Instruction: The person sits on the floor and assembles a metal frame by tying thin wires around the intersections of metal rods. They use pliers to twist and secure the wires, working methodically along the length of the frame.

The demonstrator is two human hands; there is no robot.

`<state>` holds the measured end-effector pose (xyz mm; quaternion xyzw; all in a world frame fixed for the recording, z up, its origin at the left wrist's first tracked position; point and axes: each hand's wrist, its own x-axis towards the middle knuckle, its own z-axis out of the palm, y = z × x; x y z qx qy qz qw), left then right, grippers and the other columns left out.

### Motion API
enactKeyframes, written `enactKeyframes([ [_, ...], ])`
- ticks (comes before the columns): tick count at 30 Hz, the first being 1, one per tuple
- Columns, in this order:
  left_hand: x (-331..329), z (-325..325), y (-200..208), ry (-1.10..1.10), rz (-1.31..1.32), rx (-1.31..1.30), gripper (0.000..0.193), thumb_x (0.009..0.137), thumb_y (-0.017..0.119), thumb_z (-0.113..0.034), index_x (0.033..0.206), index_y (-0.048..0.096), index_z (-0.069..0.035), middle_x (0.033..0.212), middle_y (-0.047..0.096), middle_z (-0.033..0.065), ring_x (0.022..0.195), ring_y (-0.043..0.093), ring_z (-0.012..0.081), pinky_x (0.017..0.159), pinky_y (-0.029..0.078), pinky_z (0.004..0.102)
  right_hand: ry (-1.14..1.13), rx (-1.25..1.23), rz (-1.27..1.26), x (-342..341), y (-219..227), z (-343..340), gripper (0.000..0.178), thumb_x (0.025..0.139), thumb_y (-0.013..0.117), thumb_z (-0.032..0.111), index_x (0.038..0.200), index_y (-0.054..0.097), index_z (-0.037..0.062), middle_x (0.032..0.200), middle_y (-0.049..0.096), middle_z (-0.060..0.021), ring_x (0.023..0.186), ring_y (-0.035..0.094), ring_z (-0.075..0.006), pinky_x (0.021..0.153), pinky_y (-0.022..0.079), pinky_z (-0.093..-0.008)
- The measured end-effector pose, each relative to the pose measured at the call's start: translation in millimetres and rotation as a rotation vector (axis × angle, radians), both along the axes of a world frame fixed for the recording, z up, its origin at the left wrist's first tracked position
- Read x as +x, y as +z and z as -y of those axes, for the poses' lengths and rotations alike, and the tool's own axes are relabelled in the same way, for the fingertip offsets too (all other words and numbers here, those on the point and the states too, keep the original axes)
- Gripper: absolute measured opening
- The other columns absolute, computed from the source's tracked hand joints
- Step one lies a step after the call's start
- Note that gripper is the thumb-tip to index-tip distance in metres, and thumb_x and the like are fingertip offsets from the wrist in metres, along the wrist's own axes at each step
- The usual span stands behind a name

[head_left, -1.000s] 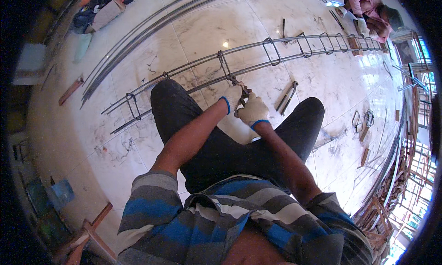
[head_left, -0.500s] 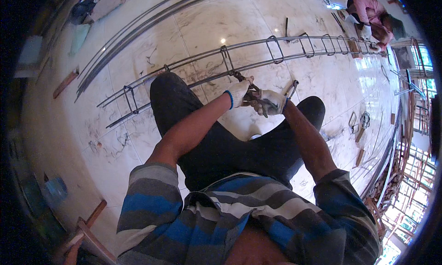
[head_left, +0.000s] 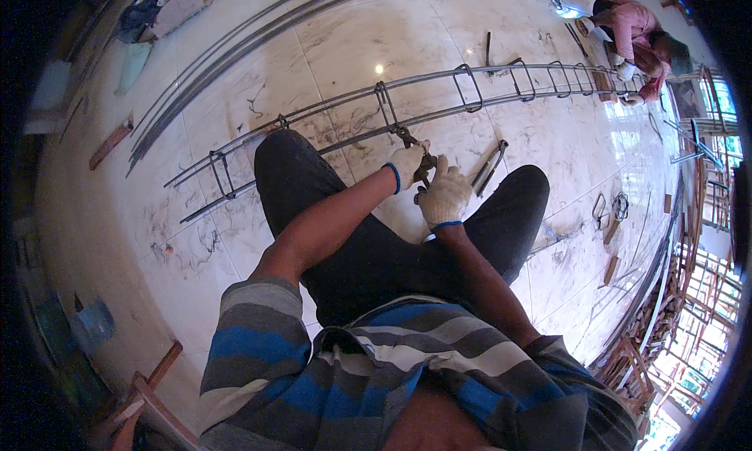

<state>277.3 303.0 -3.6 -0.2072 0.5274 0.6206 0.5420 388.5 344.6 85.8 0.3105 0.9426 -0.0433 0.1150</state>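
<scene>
A rebar cage, made of long bars with square stirrups, crosses the floor in front of my knees. My left hand, in a white knit glove with a blue cuff, is closed round dark metal pincers. Their far end reaches the near bar beside a stirrup. Close on the right, my gloved right hand is bent round the lower end of the same tool, one finger raised; its grip is partly hidden. A metal bar tool with a bent head lies by my right knee.
Long loose bars lie beyond the cage at the left. A person in pink crouches at its far right end. Wood pieces and a wire coil lie at the right; a wooden frame stands at the lower left.
My right hand has swung left and turned, its fingers now pointing away from me beside my left hand. The left hand has shifted slightly right. The bent-headed tool shows more fully.
</scene>
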Motion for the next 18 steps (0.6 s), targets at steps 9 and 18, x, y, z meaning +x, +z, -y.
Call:
enactKeyframes([
  [9,-6,-1,29,-0.198,0.075,0.043,0.039,0.099,0.067,-0.053,0.1,0.062,-0.014,0.088,0.066,0.003,0.078,0.064,0.0181,0.064,0.054,0.0374,-0.203,-1.087,0.161,-7,-24,-86,0.046,0.08,0.075,0.026,0.118,0.061,0.0037,0.078,0.061,-0.0079,0.073,0.063,-0.02,0.066,0.051,-0.0369],
  [18,-7,1,-23,-0.055,0.192,0.285,0.038,0.102,0.068,-0.045,0.106,0.05,-0.011,0.083,0.063,0.0062,0.066,0.065,0.0219,0.054,0.057,0.041,-0.621,-1.531,0.142,-9,-5,-70,0.053,0.089,0.077,0.042,0.12,0.063,0.002,0.103,0.069,-0.0119,0.087,0.07,-0.0234,0.076,0.06,-0.0409],
])
